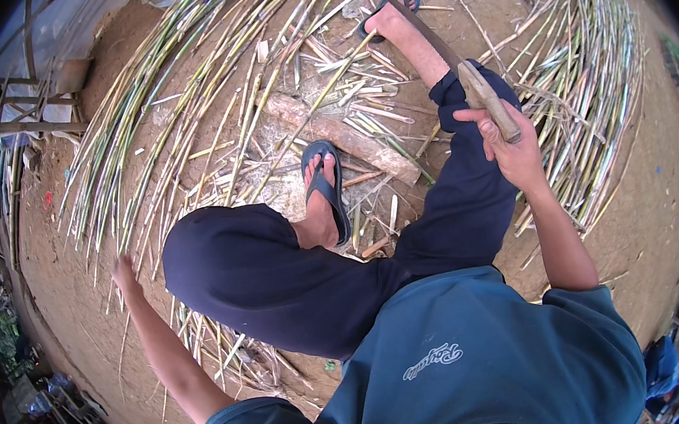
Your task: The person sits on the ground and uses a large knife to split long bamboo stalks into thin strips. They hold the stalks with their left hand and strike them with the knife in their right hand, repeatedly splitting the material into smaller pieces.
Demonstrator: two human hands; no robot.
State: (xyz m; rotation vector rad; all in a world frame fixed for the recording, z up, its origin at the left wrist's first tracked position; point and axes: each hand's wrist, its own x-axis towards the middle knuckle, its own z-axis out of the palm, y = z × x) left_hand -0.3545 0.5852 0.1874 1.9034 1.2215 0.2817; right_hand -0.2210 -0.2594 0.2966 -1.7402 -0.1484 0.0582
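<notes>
Wooden handle (pixel 481 96) is resting in curled fingers of the right hand (pixel 515 148); slipping, its blade (pixel 431 37) could be hitting the foot (pixel 387 21). Left hand (pixel 125 276) is blurring; its fingers I cannot tell.

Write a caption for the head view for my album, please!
Wooden-handled machete in the right grip, flip-flops on, stalks strewn around a log.

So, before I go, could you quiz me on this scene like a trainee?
1. Which hand grips the wooden-handled blade? a) left b) right c) both
2. True or false: the person is wearing white boots.
3. Fill in: a thick ____ lies among scattered stalk pieces.

Key: 1: b, the right hand. 2: false, dark sandals. 3: log.
</notes>
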